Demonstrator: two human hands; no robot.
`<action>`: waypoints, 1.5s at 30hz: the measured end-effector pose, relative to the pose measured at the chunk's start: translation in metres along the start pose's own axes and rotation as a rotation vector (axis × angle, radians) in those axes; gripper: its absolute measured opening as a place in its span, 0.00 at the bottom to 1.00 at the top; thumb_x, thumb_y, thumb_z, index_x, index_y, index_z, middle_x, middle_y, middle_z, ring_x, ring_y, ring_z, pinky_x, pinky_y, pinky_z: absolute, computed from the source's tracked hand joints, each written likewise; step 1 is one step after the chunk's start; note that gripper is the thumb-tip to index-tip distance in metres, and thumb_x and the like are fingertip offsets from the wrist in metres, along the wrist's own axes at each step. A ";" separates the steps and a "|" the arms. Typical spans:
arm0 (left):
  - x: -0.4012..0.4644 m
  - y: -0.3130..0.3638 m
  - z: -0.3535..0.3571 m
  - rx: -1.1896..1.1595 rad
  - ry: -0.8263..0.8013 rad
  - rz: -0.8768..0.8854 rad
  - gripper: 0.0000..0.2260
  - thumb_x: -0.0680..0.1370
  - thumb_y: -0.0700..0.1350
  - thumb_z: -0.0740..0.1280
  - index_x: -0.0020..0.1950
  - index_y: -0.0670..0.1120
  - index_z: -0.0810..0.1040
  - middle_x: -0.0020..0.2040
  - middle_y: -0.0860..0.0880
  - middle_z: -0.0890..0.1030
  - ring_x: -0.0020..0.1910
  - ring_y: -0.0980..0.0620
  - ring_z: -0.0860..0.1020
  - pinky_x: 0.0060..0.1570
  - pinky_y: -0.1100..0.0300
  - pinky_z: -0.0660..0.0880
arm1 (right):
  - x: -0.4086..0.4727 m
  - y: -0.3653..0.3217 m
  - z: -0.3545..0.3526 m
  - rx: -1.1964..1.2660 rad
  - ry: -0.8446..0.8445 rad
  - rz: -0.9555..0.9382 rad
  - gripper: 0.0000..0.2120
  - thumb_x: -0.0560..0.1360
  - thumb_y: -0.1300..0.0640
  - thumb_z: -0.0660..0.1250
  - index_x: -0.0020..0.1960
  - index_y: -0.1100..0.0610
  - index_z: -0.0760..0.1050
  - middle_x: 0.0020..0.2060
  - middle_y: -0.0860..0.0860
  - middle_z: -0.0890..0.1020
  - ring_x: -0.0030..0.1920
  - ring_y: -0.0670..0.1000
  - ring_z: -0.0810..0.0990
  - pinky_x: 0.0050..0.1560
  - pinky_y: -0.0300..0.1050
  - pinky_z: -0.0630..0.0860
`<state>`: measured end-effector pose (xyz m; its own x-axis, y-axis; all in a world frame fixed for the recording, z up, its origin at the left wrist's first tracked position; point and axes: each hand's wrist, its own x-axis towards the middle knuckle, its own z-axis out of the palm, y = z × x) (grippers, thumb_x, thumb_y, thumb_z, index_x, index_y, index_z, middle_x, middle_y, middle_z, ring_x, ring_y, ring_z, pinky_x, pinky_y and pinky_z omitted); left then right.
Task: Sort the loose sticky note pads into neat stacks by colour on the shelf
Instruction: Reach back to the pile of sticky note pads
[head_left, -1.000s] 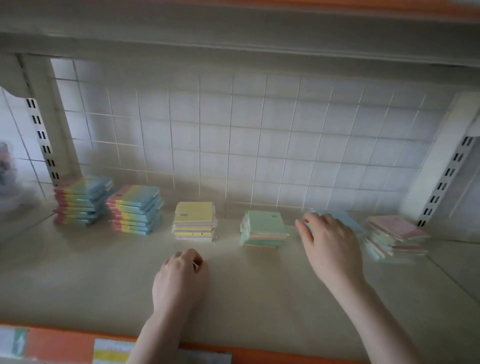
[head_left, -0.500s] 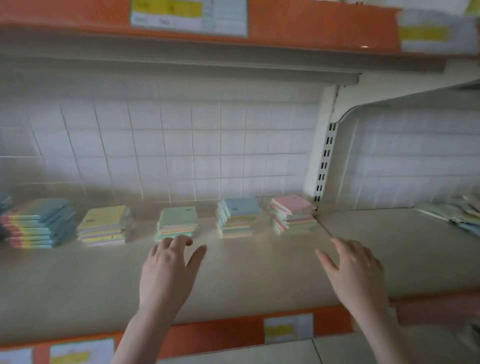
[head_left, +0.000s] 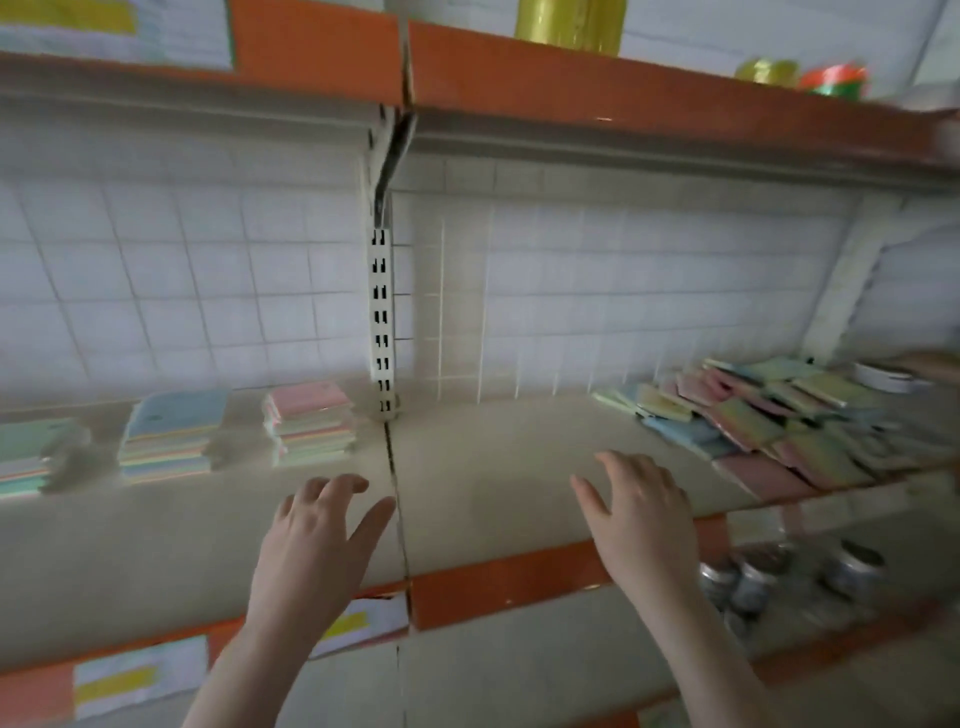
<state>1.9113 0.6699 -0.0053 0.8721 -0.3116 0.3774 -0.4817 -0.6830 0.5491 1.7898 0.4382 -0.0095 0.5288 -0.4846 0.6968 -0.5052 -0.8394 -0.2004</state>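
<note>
Between picks: left hand (head_left: 317, 540) and right hand (head_left: 641, 514), fingers spread and empty, hover over the shelf (head_left: 483, 478). Loose pads (head_left: 769, 415) lie at three o'clock; the next move likely reaches there.

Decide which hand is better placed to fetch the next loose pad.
Probably the right hand: open, empty, nearer the jumbled heap of pastel sticky note pads. The left hand hovers near the sorted stacks.

Two bare hands (head_left: 636, 514), forearms without sleeves
</note>
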 end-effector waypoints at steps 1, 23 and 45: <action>0.002 0.013 0.006 -0.007 -0.009 0.002 0.18 0.77 0.57 0.63 0.63 0.49 0.74 0.64 0.47 0.74 0.63 0.44 0.69 0.61 0.55 0.64 | 0.004 0.014 -0.002 -0.006 -0.001 0.003 0.15 0.67 0.54 0.76 0.49 0.61 0.80 0.39 0.58 0.82 0.39 0.61 0.81 0.38 0.53 0.78; 0.083 0.237 0.180 -0.096 -0.161 0.152 0.19 0.76 0.58 0.62 0.64 0.52 0.74 0.65 0.49 0.73 0.65 0.47 0.69 0.62 0.55 0.64 | 0.109 0.288 0.008 0.067 -0.175 0.275 0.16 0.77 0.49 0.64 0.62 0.55 0.74 0.52 0.52 0.79 0.53 0.53 0.76 0.50 0.44 0.70; 0.067 0.368 0.301 0.152 -0.176 0.085 0.29 0.74 0.59 0.67 0.72 0.52 0.65 0.70 0.54 0.68 0.68 0.52 0.63 0.64 0.58 0.62 | 0.151 0.410 0.026 0.313 -0.683 -0.362 0.39 0.69 0.34 0.64 0.75 0.45 0.54 0.66 0.41 0.62 0.69 0.44 0.58 0.65 0.37 0.57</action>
<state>1.8186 0.1986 -0.0020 0.8371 -0.4732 0.2744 -0.5468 -0.7370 0.3973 1.6799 0.0145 -0.0043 0.9703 -0.1299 0.2042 -0.0650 -0.9527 -0.2969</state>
